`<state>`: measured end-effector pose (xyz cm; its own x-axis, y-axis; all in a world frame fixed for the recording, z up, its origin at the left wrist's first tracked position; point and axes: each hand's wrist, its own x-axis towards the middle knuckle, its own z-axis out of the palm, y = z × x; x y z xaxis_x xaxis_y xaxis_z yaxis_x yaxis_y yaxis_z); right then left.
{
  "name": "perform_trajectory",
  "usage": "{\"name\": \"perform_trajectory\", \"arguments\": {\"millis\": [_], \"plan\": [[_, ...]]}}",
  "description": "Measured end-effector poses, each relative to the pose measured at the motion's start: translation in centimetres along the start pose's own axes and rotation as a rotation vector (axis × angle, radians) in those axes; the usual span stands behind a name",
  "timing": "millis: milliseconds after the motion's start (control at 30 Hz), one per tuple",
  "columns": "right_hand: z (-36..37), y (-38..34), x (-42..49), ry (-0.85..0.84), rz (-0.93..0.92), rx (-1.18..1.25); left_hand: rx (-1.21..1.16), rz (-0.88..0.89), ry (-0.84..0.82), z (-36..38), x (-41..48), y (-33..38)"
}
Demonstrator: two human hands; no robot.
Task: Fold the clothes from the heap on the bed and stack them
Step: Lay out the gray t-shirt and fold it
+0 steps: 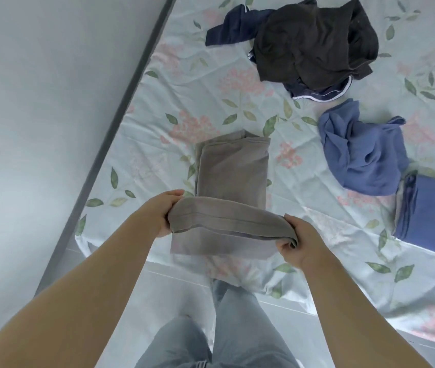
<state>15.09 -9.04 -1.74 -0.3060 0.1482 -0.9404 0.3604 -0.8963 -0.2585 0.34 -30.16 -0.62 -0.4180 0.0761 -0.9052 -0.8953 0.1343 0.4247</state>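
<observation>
Heap (314,41) lies beyond the garment (232,166), stack (434,211) at right.

Home bedroom, viewed from above: bed (211,107) dressed in a pale sheet printed with pink blossoms and green leaves, set against a plain light wall (38,102), with a grey frame edge (120,123) between. Loose household laundry on the sheet: a dark crumpled heap (314,43), a rumpled blue garment (365,155), a folded blue stack (431,211). Pale floor (173,296) at the near edge
</observation>
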Motion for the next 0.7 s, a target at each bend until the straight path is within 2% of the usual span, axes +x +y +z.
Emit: {"name": "perform_trajectory", "arguments": {"millis": [167, 433, 500, 567, 633, 700], "plan": [[5.3, -7.6, 4.7, -0.009, 0.008, 0.039, -0.071, -0.008, 0.071, 3.9, 4.5, 6.7], [8.4, -10.3, 11.9, 0.195, 0.026, -0.049, 0.177, -0.122, 0.115, 5.2, 13.3, 8.8], [8.4, -10.2, 14.3, 0.268, 0.017, -0.259, 0.349, -0.066, 0.155, 5.5, 15.3, 8.7], [8.0, -10.0, 17.0, 0.368, -0.031, -0.635, 0.667, 0.01, 0.137, 5.5, 17.2, 8.3], [7.7, -9.9, 18.7, 0.443, -0.078, -1.103, 1.06, 0.034, 0.046, 5.4, 18.8, 8.0], [7.9, -10.1, 19.8, 0.543, -0.238, -1.396, 1.307, 0.14, 0.122, 5.6, 20.4, 8.3]]}}
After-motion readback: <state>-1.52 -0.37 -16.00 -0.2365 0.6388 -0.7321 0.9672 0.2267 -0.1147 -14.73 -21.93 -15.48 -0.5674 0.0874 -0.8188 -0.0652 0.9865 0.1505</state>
